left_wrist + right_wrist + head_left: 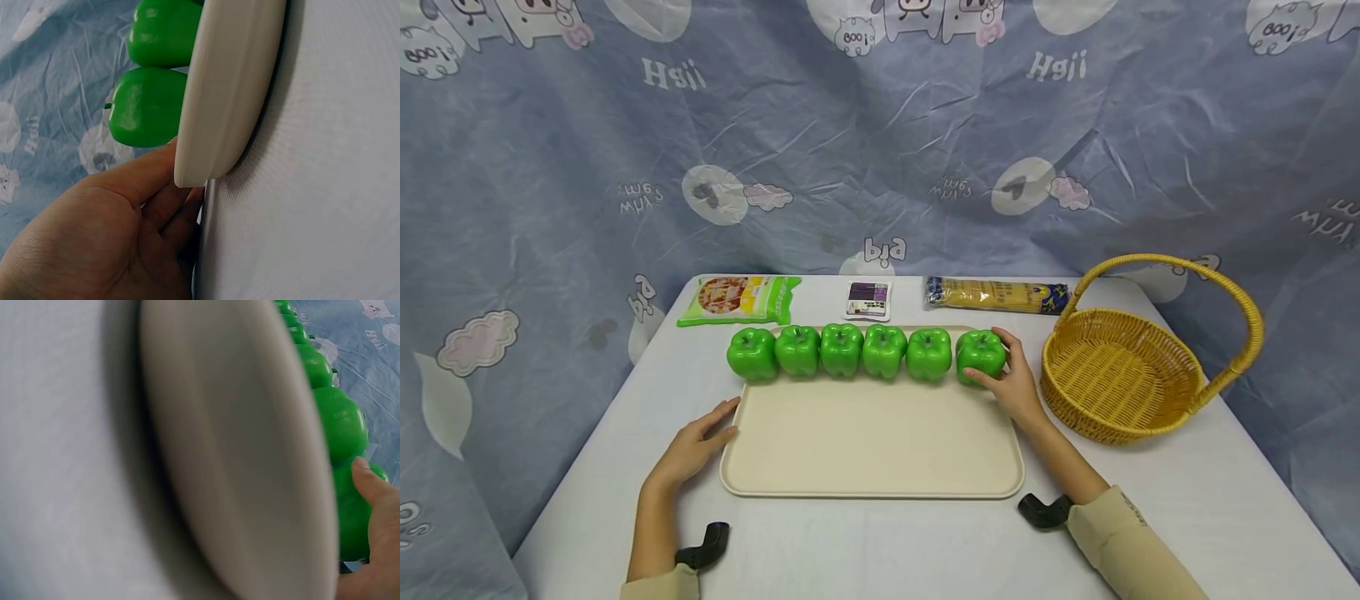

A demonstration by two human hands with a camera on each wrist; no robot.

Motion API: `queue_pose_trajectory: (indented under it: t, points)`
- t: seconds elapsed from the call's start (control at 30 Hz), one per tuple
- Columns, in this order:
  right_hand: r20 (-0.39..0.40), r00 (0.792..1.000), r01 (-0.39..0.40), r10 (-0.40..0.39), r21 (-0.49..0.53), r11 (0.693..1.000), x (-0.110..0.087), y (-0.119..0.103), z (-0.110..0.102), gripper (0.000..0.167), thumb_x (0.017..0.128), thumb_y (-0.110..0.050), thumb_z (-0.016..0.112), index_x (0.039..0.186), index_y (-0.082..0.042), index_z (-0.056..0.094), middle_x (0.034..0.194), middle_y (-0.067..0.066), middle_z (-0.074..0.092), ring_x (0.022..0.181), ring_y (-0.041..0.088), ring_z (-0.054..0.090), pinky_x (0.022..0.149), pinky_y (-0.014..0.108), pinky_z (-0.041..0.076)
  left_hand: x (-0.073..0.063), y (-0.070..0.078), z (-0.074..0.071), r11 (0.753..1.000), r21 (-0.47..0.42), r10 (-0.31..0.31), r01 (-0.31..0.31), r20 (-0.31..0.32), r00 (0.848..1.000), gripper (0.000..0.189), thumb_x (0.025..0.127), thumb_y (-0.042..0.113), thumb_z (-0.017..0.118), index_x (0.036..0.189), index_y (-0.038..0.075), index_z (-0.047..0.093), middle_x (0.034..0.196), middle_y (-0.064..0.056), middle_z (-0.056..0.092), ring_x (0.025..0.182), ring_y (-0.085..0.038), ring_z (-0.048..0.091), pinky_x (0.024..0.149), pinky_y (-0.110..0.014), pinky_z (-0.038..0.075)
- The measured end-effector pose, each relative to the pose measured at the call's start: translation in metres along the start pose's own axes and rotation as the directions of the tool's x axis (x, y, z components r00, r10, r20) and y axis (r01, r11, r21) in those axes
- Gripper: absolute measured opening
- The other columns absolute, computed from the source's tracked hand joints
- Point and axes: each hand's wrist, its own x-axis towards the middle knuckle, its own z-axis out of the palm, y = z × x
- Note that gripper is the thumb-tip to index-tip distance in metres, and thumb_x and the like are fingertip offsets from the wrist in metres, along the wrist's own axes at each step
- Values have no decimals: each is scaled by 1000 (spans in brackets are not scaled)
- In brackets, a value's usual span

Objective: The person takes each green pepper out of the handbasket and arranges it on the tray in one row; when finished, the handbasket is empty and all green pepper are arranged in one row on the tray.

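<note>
Several green bell peppers [841, 350] stand in a row along the far edge of a cream tray [872, 442]. My right hand [1011, 383] grips the rightmost pepper [980, 353], thumb on its near side and fingers around its right side. In the right wrist view the thumb [370, 480] lies against that green pepper [351, 519]. My left hand [691, 450] is at the tray's left edge. From the left wrist, its fingers [147, 172] touch the tray rim [212, 125] close to the leftmost pepper [147, 106]; some fingertips are hidden behind the rim.
Right of the tray stands a yellow wicker basket [1075, 408] with a tall handle. Along the table's back lie a green food packet [737, 300], a small white packet [868, 301] and a yellow noodle-like pack [996, 295]. A printed blue cloth [880, 150] hangs behind.
</note>
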Motion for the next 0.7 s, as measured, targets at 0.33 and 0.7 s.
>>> queue_pose_trajectory:
  t: [0.33, 0.7]
  points:
    - [49, 996, 71, -70, -18, 997, -9, -30, 0, 86, 77, -2, 74, 143, 0, 19, 143, 22, 25, 128, 42, 30, 96, 56, 36, 0, 2, -1, 1000, 3, 2, -2, -5, 1000, 54, 92, 31, 56, 141, 15, 41, 146, -19, 29, 135, -38, 22, 105, -59, 14]
    - [50, 997, 66, -67, 12, 998, -8, -25, 1, 81, 79, -4, 73, 142, 0, 22, 144, 20, 25, 129, 40, 30, 96, 54, 36, -1, 3, -1, 1000, 18, -9, 9, -8, 1000, 54, 92, 32, 56, 141, 14, 41, 146, -21, 28, 134, -39, 22, 105, -59, 15]
